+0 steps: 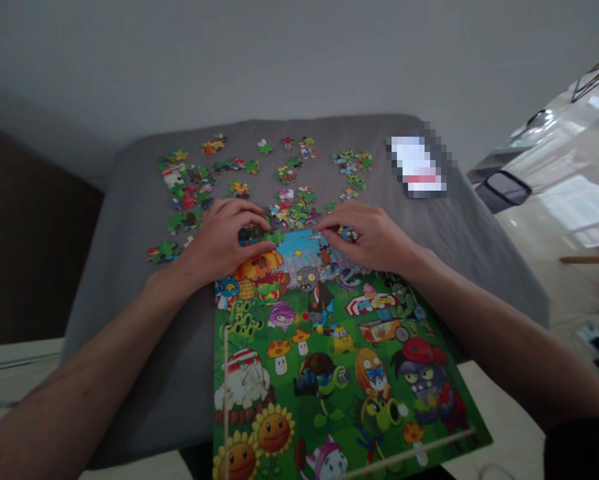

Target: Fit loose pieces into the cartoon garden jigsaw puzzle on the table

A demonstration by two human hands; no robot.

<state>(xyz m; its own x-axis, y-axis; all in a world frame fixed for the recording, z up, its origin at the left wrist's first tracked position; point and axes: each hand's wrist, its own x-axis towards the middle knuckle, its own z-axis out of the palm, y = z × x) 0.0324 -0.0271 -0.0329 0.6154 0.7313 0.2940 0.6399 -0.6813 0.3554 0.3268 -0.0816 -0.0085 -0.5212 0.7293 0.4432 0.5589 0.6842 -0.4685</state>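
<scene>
My left hand (pixel 229 237) is curled over the upper left of a colourful cartoon puzzle board (pixel 299 373). A green jigsaw puzzle piece (pixel 275 237) shows between its thumb and fingers. At the board's upper edge, my right hand (pixel 367 233) is pinched closed, palm down. A small pale bit, which looks like a puzzle piece, shows at those fingertips, mostly hidden. Just beyond both hands lies a heap of loose puzzle pieces (pixel 294 212). The board's picture has zombies, sunflowers and mushrooms on green; its near end reaches past the table's front edge.
A grey cloth covers the table (pixel 144 373). More loose pieces (pixel 187 180) spread over its left and far parts, and a small group (pixel 352 160) lies far right. A blurred-out phone (pixel 417 165) rests at the right. Behind stands a plain wall (pixel 279 60).
</scene>
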